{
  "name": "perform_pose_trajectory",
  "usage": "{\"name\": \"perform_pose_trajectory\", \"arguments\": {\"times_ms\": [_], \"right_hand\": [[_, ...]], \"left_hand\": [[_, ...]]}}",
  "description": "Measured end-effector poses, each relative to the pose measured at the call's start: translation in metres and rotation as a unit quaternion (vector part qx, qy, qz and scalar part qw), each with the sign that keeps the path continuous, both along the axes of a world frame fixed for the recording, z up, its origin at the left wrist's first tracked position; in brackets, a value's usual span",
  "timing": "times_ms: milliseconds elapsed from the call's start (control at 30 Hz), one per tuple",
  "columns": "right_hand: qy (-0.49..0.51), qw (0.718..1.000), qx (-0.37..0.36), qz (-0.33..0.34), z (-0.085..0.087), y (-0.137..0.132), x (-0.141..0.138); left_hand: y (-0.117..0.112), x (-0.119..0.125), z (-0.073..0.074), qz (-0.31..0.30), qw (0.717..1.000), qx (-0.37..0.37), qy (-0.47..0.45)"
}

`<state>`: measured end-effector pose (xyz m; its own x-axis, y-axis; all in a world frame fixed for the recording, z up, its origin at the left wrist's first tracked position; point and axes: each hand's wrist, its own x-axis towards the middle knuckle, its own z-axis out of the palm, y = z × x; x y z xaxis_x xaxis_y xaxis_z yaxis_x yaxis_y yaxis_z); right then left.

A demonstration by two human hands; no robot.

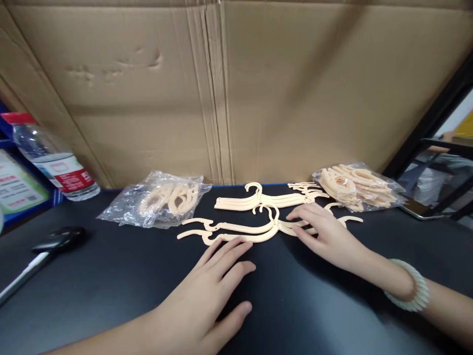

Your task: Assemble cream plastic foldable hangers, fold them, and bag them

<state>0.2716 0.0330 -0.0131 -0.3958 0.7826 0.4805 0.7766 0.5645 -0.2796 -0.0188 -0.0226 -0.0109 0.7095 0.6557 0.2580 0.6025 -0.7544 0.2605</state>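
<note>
Two cream folding clothes hangers (254, 237) lie unfolded side by side on the black table, their hooks close together. My left hand (214, 291) is spread open, palm down, its fingertips at the near edge of the closer hanger's left arm. Over the right arms of these hangers, my right hand (321, 234) is open with its fingers apart; the fingers hide part of the arms, and whether they press on them I cannot tell. Just behind lies a stack of folded-out hangers (240, 203) with hooks pointing away from me.
A clear plastic bag (125, 204) with cream hanger parts lies left; a fuller bag (358, 187) lies right. A red-capped bottle (59, 162) and a black object with a white cable (59, 240) are at the left. Cardboard (148, 98) walls off the back. Another person (430, 180) is partly visible far right.
</note>
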Motion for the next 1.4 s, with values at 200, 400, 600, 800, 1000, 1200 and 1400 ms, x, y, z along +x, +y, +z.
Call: {"name": "perform_pose_trajectory", "arguments": {"times_ms": [200, 400, 600, 800, 1000, 1200, 1400], "right_hand": [[-0.082, 0.988, 0.1, -0.084, 0.013, 0.046, 0.043], [-0.158, 0.972, 0.082, -0.156, 0.02, 0.095, 0.067], [-0.25, 0.954, 0.059, -0.152, 0.02, 0.123, 0.054], [-0.308, 0.936, 0.053, -0.159, 0.024, 0.127, 0.045], [-0.316, 0.935, 0.036, -0.155, 0.021, 0.133, 0.043], [-0.257, 0.955, 0.061, -0.136, 0.032, 0.126, 0.039], [-0.129, 0.981, 0.092, -0.111, 0.062, 0.094, 0.021]], "left_hand": [[0.0, 0.0, 0.0, -0.002, 1.0, 0.004, -0.011], [0.0, 0.001, 0.001, 0.003, 1.0, 0.003, -0.017], [0.0, 0.001, 0.001, -0.003, 1.0, 0.001, -0.021], [0.0, 0.0, 0.002, -0.006, 1.0, -0.003, -0.011], [0.0, 0.0, 0.001, -0.009, 1.0, 0.0, -0.021], [0.0, 0.0, 0.001, -0.012, 0.999, -0.009, -0.028], [0.001, -0.001, 0.01, -0.027, 0.999, -0.027, -0.018]]}}
